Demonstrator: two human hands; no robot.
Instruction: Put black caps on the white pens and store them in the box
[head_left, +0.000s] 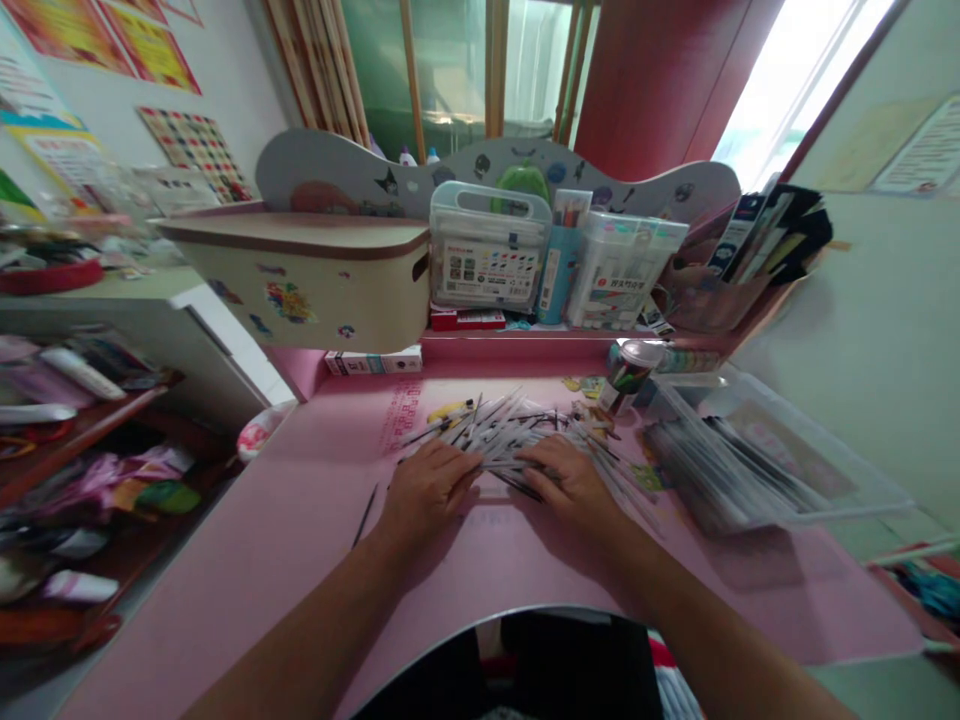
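A loose heap of slim pen refills (510,425), mostly clear or whitish with some dark ones, lies crisscrossed on the pink desk (300,560). At its near left side, my left hand (431,487) is closed, with curled fingers and thumb against several refills. My right hand (568,482) faces it from the near right side, thumb and forefinger closed around refill ends. The far fingers of both hands are partly hidden by the hands themselves. One dark refill (364,515) lies apart, left of my left hand.
A clear plastic bin (847,485) on the right holds bundled refills. Behind the heap stands a lidded canister (630,375). The shelf above carries a cream storage box (315,290), a clear marker case (491,250) and a pen holder (720,290).
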